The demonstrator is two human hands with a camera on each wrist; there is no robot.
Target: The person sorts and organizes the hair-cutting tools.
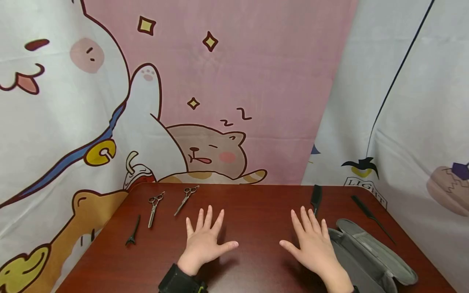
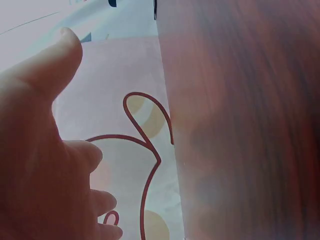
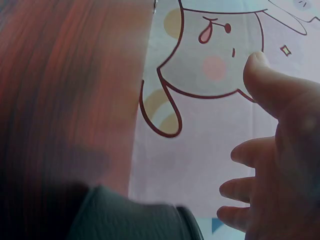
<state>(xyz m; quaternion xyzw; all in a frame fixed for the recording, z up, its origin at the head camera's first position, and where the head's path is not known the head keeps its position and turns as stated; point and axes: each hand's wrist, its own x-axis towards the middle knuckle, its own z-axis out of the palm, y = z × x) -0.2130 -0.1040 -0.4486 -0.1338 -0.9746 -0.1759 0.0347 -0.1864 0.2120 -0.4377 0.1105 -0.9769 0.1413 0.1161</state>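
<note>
Both hands are held over the table with fingers straight and spread, and neither holds anything. My left hand [image 1: 205,242] is left of centre; two pairs of metal hairdressing scissors lie beyond it, one upright in view [image 1: 153,211] and one slanted [image 1: 186,200]. Further left is a small dark clip-like piece [image 1: 134,232] with a forked end. My right hand [image 1: 314,248] is beside an open grey zip case [image 1: 381,252], overlapping its left edge in the head view. Just past its fingertips lies a black comb [image 1: 316,196], its lower end partly hidden. A dark rat-tail comb [image 1: 368,212] lies behind the case.
The dark red wooden table [image 1: 253,215] ends at a cloth backdrop [image 1: 278,101] with cartoon animals, which hangs behind it. In the right wrist view, part of the grey case [image 3: 130,217] stands up below the hand. A black band [image 1: 177,280] circles the left wrist.
</note>
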